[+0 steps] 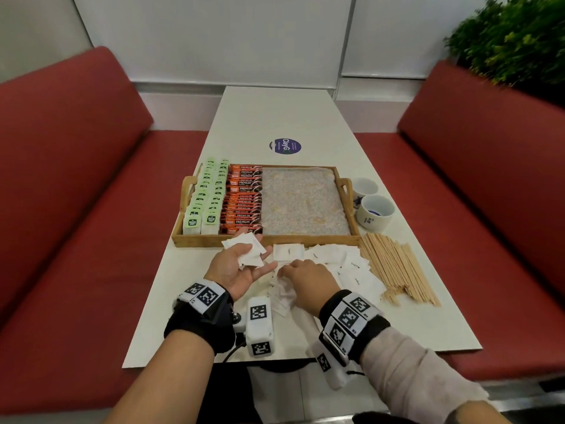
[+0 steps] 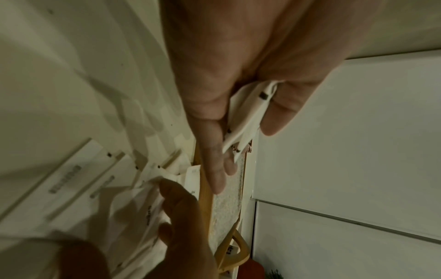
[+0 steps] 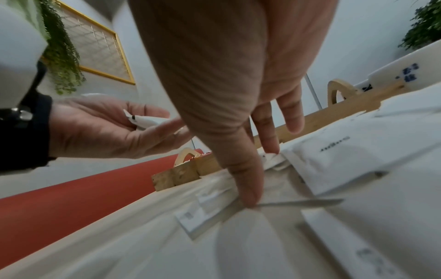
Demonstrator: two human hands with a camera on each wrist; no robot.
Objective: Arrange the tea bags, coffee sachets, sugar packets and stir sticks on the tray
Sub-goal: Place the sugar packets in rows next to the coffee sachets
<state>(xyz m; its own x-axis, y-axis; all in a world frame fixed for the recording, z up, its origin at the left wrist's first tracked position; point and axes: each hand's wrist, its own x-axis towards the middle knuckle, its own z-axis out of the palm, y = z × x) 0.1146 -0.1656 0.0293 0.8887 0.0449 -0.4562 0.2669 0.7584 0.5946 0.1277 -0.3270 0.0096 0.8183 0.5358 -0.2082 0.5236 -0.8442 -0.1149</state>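
Observation:
A wooden tray (image 1: pixel 266 240) holds green tea bags (image 1: pixel 204 203) in its left rows and orange coffee sachets (image 1: pixel 244 200) beside them; its lined right part is bare. Loose white sugar packets (image 1: pixel 351 264) lie in front of the tray, and wooden stir sticks (image 1: pixel 394 264) are piled to their right. My left hand (image 1: pixel 244 261) is palm up just before the tray, gripping a small stack of sugar packets (image 2: pixel 248 113) between thumb and fingers. My right hand (image 1: pixel 293 270) is palm down on the pile, with straight fingers pressing on one packet (image 3: pixel 207 213).
Two white cups (image 1: pixel 374 211) stand right of the tray. A round blue sticker (image 1: pixel 285 146) lies on the table behind it. Red benches (image 1: pixel 76 179) flank the narrow table, and a green plant (image 1: pixel 516 38) stands at the far right.

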